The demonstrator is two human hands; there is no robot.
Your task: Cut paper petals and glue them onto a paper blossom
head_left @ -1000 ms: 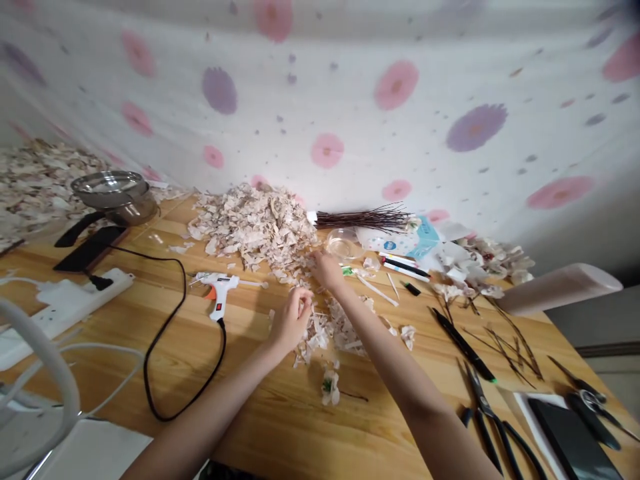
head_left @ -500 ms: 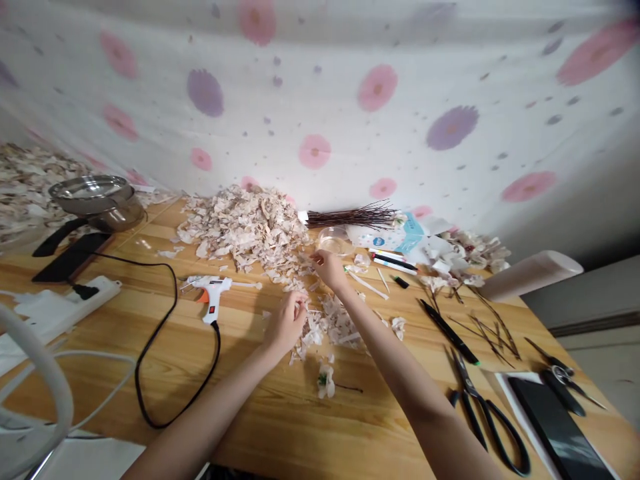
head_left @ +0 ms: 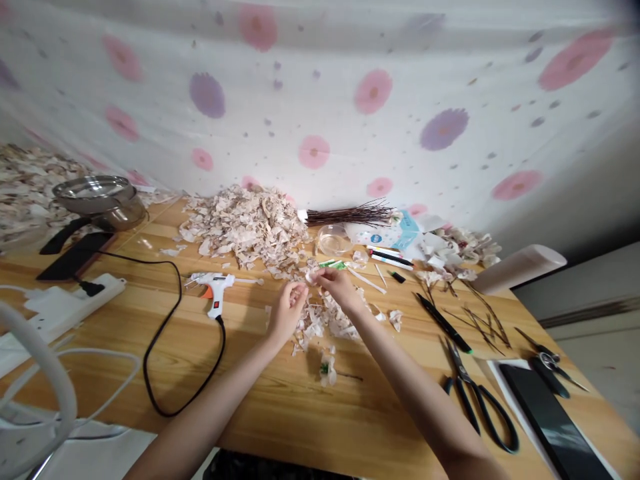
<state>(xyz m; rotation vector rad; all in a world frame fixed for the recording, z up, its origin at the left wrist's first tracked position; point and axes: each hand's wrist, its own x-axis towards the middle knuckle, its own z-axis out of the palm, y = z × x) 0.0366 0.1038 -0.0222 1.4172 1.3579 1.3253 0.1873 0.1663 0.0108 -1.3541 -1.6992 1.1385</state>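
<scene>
in the head view, the person's right hand (head_left: 341,290) and left hand (head_left: 286,315) meet low over the wooden surface (head_left: 280,427). the right hand's fingers (head_left: 323,275) are together, clamped on a small white petal (head_left: 311,276), which sits between the two hands, above the scraps. the left hand's fingers (head_left: 300,288) are bunched together just beside it; whether they touch it is too small to tell.

under both hands lies a loose scatter of pale petal scraps (head_left: 320,327), with a small white flower (head_left: 327,371) on the surface just nearer the person. beyond them rises a large heap of pale petals (head_left: 245,227). near the right hand are a clear plastic dish (head_left: 333,240) and a bundle of dark stems (head_left: 350,215).

a white hot glue gun (head_left: 215,287) lies left of the hands, its black cord (head_left: 165,393) looping across the surface. black-handled scissors (head_left: 480,407) lie well to the right, and a floral cloth (head_left: 315,152) hangs behind everything.
</scene>
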